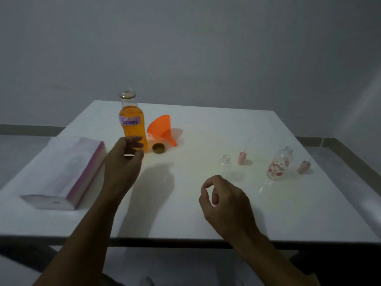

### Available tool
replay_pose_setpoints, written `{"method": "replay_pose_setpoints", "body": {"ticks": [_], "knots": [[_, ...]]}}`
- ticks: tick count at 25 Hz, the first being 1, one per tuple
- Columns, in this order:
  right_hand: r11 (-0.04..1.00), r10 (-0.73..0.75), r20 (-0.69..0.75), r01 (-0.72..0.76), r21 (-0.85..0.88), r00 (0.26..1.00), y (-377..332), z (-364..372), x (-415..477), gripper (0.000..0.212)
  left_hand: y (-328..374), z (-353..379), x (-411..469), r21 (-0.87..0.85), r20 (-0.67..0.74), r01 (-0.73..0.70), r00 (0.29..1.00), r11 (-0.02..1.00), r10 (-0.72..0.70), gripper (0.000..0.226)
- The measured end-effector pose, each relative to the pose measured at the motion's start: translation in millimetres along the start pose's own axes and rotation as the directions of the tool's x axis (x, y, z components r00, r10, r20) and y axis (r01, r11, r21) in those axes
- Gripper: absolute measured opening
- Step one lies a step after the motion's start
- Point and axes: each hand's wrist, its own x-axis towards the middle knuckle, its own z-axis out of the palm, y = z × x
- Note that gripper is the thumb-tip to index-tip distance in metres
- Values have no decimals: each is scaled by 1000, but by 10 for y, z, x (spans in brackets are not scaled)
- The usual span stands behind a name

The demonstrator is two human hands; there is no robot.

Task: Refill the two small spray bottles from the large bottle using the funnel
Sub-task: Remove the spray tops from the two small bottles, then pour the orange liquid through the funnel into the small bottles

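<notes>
Large bottle (133, 122): clear, upright at the far left of the white counter (206, 213), mouth uncapped. Orange liquid fills it to the shoulder; the neck is clear. A purple label on the body reads "Spray" in handwriting. Its brown cap (157, 149) lies on the counter just right of the base.

Funnel (161, 129): orange, lying on its side just right of the large bottle, spout pointing toward the near right.

First small bottle (226, 165): plain clear glass, upright right of centre, mouth open, no liquid visible inside. A pink spray head (242, 157) with a thin tube rising from it stands just behind and to its right.

Second small bottle (279, 165): clear with a red flower print, upright near the right edge; contents cannot be made out, and its top is blurred. A second pink spray head (304, 167) with a tube stands just beside it on the right.

A white pack with a pink-purple edge (68, 174) lies at the left; no print is legible.

Left grip (123, 164): raised just in front of the large bottle's lower body, fingers and thumb curved into a half-open C with a gap between, nothing held. Contact with the bottle cannot be confirmed.

Right grip (224, 201): above the near counter, fingers curled in, forefinger tip meeting the thumb in a ring, nothing visible between them. It is near the first small bottle, apart from it.
</notes>
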Motion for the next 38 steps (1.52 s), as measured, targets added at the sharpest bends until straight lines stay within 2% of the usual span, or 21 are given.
{"method": "replay_pose_setpoints", "body": {"ticks": [2, 3, 6, 9, 12, 14, 16, 18, 21, 26, 30, 34, 38], "knots": [[999, -36, 88, 32, 43, 995, -139, 221, 164, 11, -33, -64, 130, -88, -135, 132, 980, 987, -143, 34], [997, -20, 157, 8, 79, 987, -202, 342, 299, 17, -54, -72, 209, -147, -158, 210, 960, 967, -233, 38], [977, 88, 253, -133, 168, 964, -330, 649, 850, 29, -107, -34, 431, -212, -112, 359, 915, 909, -388, 58], [944, 209, 232, -258, 204, 950, -385, 966, 1474, 44, -227, 35, 607, -230, -75, 326, 933, 917, -351, 72], [912, 323, 253, -371, 175, 912, -387, 1222, 2006, 77, -351, 166, 727, -236, -88, 265, 952, 935, -292, 75], [877, 401, 325, -462, 136, 857, -387, 1334, 2261, 104, -387, 240, 792, -248, -93, 246, 957, 937, -276, 76], [823, 467, 404, -554, 125, 786, -390, 1437, 2421, 117, -409, 284, 849, -245, -99, 246, 956, 938, -276, 76], [796, 486, 442, -591, 133, 754, -387, 1526, 2490, 113, -415, 309, 886, -206, -109, 231, 960, 951, -257, 73], [776, 492, 419, -602, 186, 763, -365, 1548, 2506, 103, -400, 332, 906, -138, -134, 213, 964, 967, -232, 65], [722, 440, 329, -547, 423, 836, -375, 1100, 2389, 100, -350, 246, 803, -30, -153, 112, 981, 993, -116, 58], [707, 361, 187, -399, 585, 914, -383, 418, 2182, 96, -161, 86, 663, 19, -125, 7, 992, 1000, -5, 57], [665, 314, 39, -249, 704, 949, -262, -337, 1815, 90, 41, 4, 384, 23, -28, -93, 995, 995, 94, 56], [663, 325, 14, -238, 710, 946, -14, -713, 1377, 91, 124, 79, 177, 39, 100, -144, 985, 989, 139, 55]]}}
